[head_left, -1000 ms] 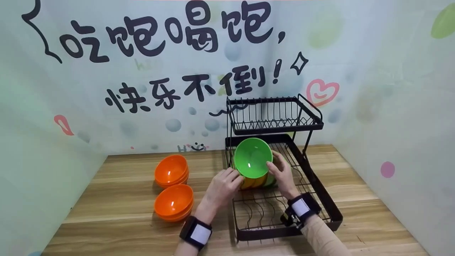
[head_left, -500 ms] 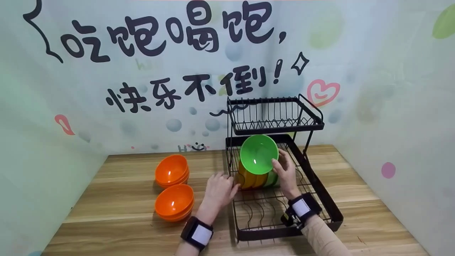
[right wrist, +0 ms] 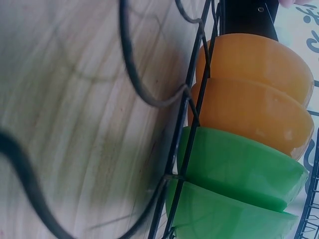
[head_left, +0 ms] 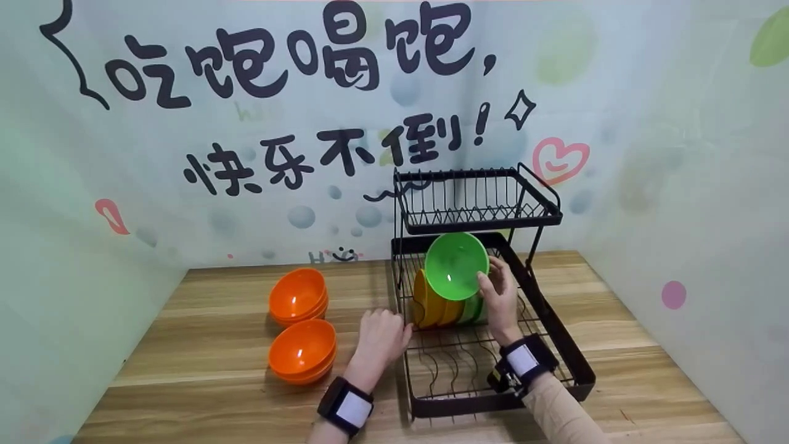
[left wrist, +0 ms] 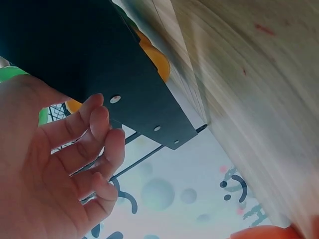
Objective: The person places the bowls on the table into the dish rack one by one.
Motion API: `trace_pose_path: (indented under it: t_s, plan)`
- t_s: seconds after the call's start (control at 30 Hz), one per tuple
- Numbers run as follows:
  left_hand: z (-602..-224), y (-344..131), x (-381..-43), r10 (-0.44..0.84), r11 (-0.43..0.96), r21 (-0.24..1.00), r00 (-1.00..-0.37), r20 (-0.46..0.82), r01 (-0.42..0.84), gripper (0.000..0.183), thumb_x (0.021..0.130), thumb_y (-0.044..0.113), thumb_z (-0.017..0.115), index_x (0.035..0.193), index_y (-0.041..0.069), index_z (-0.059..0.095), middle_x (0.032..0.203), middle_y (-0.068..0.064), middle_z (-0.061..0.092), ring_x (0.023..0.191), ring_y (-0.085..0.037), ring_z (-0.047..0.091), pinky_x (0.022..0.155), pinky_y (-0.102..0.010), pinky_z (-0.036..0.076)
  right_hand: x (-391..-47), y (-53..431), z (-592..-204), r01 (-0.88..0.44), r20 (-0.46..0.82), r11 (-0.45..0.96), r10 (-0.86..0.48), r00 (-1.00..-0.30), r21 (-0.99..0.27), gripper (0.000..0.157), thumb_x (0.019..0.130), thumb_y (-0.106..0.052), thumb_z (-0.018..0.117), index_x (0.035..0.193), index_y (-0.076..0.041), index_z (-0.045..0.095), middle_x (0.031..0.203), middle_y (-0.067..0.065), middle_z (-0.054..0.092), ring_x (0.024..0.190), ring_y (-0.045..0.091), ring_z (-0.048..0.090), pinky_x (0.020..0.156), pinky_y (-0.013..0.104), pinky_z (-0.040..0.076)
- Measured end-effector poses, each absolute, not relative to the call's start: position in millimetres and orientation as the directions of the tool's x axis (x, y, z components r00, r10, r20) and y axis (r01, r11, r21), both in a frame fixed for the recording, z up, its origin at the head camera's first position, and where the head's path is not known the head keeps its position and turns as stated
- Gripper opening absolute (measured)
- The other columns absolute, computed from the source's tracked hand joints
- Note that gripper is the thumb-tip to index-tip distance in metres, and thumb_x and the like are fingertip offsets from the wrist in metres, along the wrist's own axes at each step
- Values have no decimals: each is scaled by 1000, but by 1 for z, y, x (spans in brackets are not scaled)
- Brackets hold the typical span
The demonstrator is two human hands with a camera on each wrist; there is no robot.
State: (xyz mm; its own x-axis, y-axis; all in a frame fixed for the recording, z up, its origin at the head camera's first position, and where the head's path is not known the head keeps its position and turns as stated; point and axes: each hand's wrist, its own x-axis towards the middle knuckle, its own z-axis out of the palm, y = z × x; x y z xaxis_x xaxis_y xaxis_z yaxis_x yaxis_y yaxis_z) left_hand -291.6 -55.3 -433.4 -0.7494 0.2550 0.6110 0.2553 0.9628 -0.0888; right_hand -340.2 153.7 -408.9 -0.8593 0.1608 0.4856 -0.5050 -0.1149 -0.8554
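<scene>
My right hand (head_left: 502,302) holds a green bowl (head_left: 455,265) by its right side, thumb at the rim, with the inside facing me. The bowl hangs over the lower tier of a black two-tier dish rack (head_left: 481,404). Behind and below it, yellow-orange bowls (right wrist: 256,57) and green bowls (right wrist: 239,164) stand on edge in a row, leaning into the wire slots. My left hand (head_left: 382,336) is at the rack's left side, fingers loosely bent; its thumb reaches the black side panel (left wrist: 79,55), partly hidden behind it in the left wrist view.
Two small stacks of orange bowls stand on the wooden table, a back stack (head_left: 297,297) and a front stack (head_left: 302,350), left of the rack. The rack's upper wire tier (head_left: 478,197) overhangs the back of the lower one. Printed cloth walls (head_left: 690,216) enclose the table.
My right hand has moved the green bowl slightly right and up, showing more of the racked bowls. The left hand has come off the bowl's lower edge, back toward the rack's left side.
</scene>
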Motion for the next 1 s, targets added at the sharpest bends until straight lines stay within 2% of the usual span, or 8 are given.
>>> trace_pose_path:
  t_s: [0.23,0.4,0.53,0.77,1.0]
  plan:
    - [-434,-54,-291,271,957,-83,-748,605,280,26,81,26,66,62,8,65,62,-6,64,60,-21,59,55,-32,41,-341,154,-409,-520,485,-138,222,-846,-843,44,85,-12,52,127,1,47,107,2,57,93,9,56,73,20,50]
    - [-434,-54,-290,278,951,-69,-738,615,300,24,80,22,65,61,8,63,61,-6,63,59,-20,58,54,-32,41,-342,155,-409,-525,480,-89,298,-825,-847,43,86,-15,53,125,0,49,105,3,57,88,9,55,69,20,48]
    - [-434,-55,-290,286,948,-69,-738,611,310,23,79,21,66,61,8,64,61,-6,63,58,-20,57,53,-32,42,-343,156,-408,-550,481,-76,396,-782,-832,40,85,-17,54,122,0,52,102,0,58,86,9,54,70,20,47]
    - [-434,-55,-291,293,944,-63,-733,614,324,23,79,20,66,60,7,63,60,-6,62,57,-20,57,53,-32,42,-345,156,-406,-568,430,-79,570,-700,-819,30,85,-20,58,112,-7,58,93,-5,58,84,8,51,72,20,44]
    - [-435,-55,-293,288,944,-58,-723,628,326,24,78,20,67,58,7,63,59,-6,62,56,-22,58,52,-33,42,-346,161,-402,-503,291,-82,732,-616,-860,39,83,-26,62,117,-6,56,96,-4,53,86,7,50,75,20,43]
